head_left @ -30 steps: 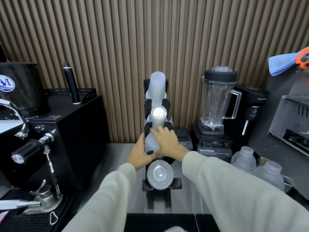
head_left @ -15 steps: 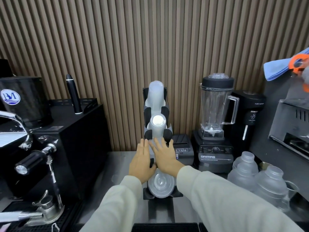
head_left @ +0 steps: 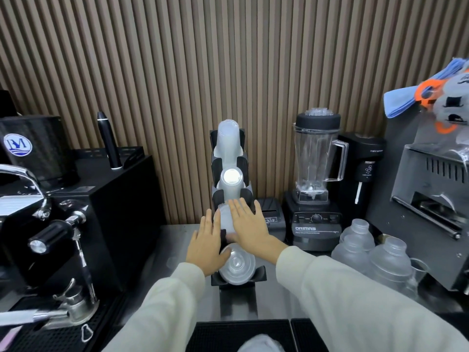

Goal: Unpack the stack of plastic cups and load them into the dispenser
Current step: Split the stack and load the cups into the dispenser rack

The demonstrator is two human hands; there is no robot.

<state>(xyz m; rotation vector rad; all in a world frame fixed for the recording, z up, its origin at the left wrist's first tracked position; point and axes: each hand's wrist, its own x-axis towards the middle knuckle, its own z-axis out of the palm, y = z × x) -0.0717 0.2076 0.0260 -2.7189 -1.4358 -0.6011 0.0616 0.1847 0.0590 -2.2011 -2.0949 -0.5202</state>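
A black tiered cup dispenser [head_left: 245,196] stands at the middle of the counter against the slatted wall. Its top tier holds a translucent cup stack [head_left: 226,142], the second tier another stack [head_left: 230,182], and the lowest tier a stack of clear lids [head_left: 239,266]. Both my hands lie flat, fingers extended, on the third-tier cup stack [head_left: 224,218]. My left hand [head_left: 206,246] presses its left side and my right hand [head_left: 250,228] covers its top and right side. Neither hand wraps around the stack.
A black espresso machine [head_left: 58,224] fills the left. A receipt printer [head_left: 271,217], a blender [head_left: 316,184] and a black appliance [head_left: 363,158] stand to the right of the dispenser. Frosted bottles [head_left: 375,255] and a steel machine [head_left: 436,207] sit far right. Black drip mats [head_left: 243,334] line the near edge.
My hands slid down and flattened over the third-tier cup stack, the left hand dropping beside the lid tier. The view pulled back a little.
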